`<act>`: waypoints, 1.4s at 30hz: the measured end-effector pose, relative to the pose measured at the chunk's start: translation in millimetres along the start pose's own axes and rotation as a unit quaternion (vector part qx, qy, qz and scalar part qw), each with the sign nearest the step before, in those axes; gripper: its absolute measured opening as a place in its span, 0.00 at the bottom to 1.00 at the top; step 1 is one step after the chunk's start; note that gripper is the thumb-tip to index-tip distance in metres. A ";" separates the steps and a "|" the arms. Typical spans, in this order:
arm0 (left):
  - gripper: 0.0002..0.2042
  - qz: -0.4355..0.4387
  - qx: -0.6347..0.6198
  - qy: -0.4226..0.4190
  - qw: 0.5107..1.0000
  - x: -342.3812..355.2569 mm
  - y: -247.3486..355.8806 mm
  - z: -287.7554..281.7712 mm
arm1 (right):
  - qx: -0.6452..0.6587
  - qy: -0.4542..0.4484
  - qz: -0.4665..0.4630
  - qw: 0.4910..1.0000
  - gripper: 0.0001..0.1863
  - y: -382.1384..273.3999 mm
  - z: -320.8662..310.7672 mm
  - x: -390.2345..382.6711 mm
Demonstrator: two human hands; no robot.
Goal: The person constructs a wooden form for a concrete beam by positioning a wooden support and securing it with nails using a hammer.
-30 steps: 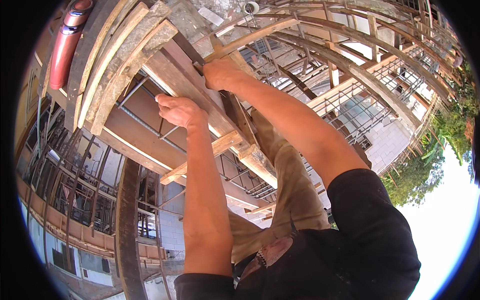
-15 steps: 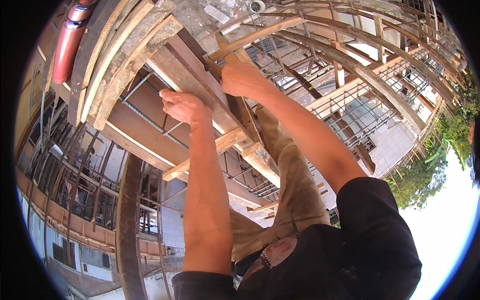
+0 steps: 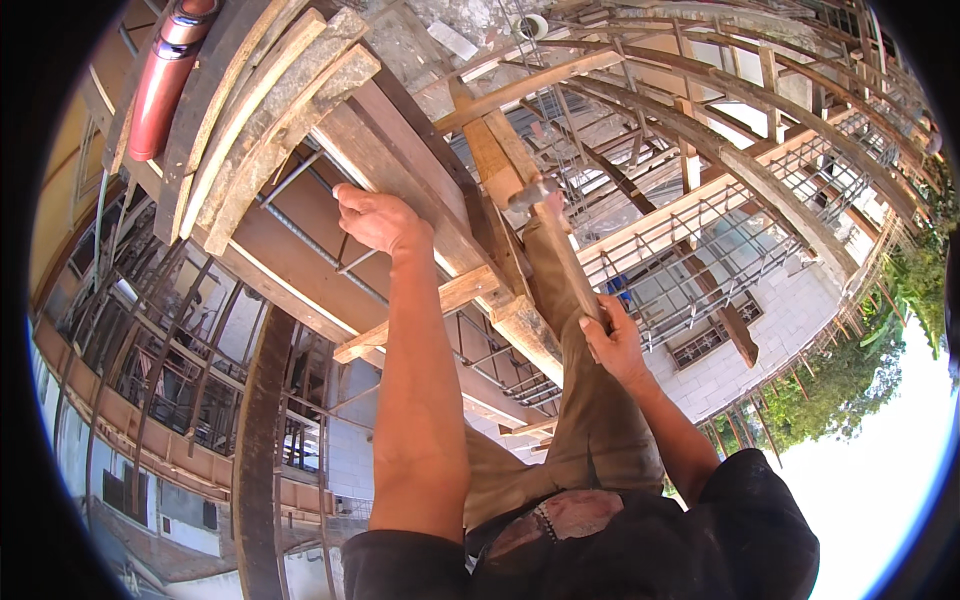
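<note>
1. Head view, right hand [image 3: 617,345]: fingers wrapped around the lower end of a hammer's [image 3: 570,262] wooden handle, pinching it against the thumb.
2. Hammer is out in front of the right trouser leg [image 3: 590,420], handle slanting up-left. Head is slightly blurred and overlaps a wooden block [image 3: 492,163] in view; can't tell if they touch.
3. Left hand [image 3: 385,220]: at the near-left edge of a long wooden board [image 3: 395,175], fingers curled together. Can't tell whether they grip the edge or just rest on it.
4. Short crosspiece [image 3: 460,292] lies across the board's lower end, passing behind the left forearm.
5. Ribbed steel bar [image 3: 300,240] runs left of the board, below the left hand.
6. Upper left: stacked planks [image 3: 270,105], with a red flask [image 3: 163,95] just beside them.
7. Right side: rebar cage [image 3: 720,245], well apart from the left hand.
</note>
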State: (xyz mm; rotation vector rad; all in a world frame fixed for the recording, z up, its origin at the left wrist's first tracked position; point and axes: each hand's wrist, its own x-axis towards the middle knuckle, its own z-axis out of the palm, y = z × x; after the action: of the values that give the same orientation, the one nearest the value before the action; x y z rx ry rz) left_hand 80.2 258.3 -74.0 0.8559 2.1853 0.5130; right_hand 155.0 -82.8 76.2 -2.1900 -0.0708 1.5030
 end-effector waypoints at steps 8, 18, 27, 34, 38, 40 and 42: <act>0.42 0.086 0.092 -0.022 0.992 -17.5 10.4 -0.2 | 0.138 0.033 0.104 0.984 0.16 -9.0 -29.8 25.3; 0.40 0.021 0.048 -0.019 0.998 -16.6 20.9 7.4 | -0.134 0.178 -0.125 0.967 0.11 -113.6 -168.8 109.4; 0.41 0.017 0.083 0.011 0.996 -4.0 13.5 1.6 | -0.598 0.198 0.155 0.761 0.22 -95.3 -401.9 13.3; 0.46 0.041 0.116 0.014 0.992 -0.2 5.7 2.0 | -0.513 0.171 0.015 0.841 0.24 -45.9 -479.7 13.2; 0.45 0.027 0.105 -0.007 0.994 -8.2 11.4 4.7 | -0.424 0.211 0.014 0.881 0.26 -7.6 -518.0 -4.7; 0.45 0.033 0.112 0.017 0.993 -6.2 11.5 -1.9 | -0.210 0.233 0.142 0.939 0.28 -40.5 -491.3 -6.7; 0.45 0.036 0.121 0.020 0.992 -9.0 16.1 0.9 | -0.157 0.286 0.115 0.938 0.30 -50.3 -464.5 -13.8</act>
State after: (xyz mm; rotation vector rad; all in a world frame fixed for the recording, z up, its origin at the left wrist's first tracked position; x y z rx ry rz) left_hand 92.2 263.3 -61.0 1.0650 2.2900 0.3059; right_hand 574.7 -207.7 239.8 -2.8994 0.1547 0.9470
